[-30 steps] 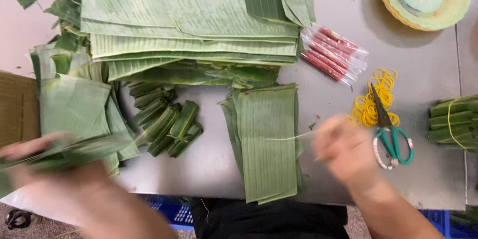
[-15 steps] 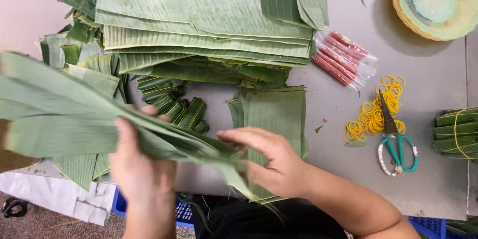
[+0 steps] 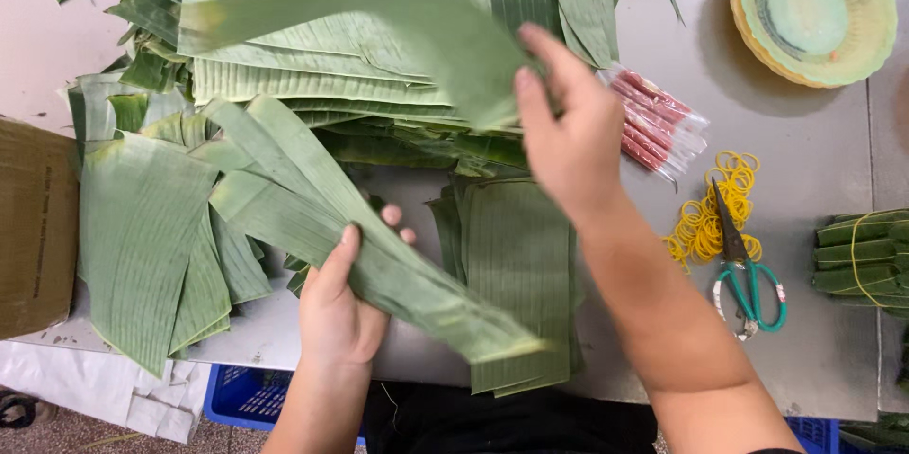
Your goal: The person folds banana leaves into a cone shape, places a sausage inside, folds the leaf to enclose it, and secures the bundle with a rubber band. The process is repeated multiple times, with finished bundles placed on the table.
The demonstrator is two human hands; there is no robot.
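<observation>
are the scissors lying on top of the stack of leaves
No, the green-handled scissors lie on the grey table beside yellow rubber bands, apart from the leaves.

Food-wrapping workshop, stacked banana leaves (image 3: 331, 47), rubber bands (image 3: 705, 217), scissors (image 3: 748, 274)

Single head-worn view, steeply downward and close over the table (image 3: 824, 340).

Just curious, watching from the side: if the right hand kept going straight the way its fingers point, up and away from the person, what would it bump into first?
Probably the leaf strip the right hand already grips; beyond that, the big stack of banana leaves. Depth is hard to judge.
</observation>
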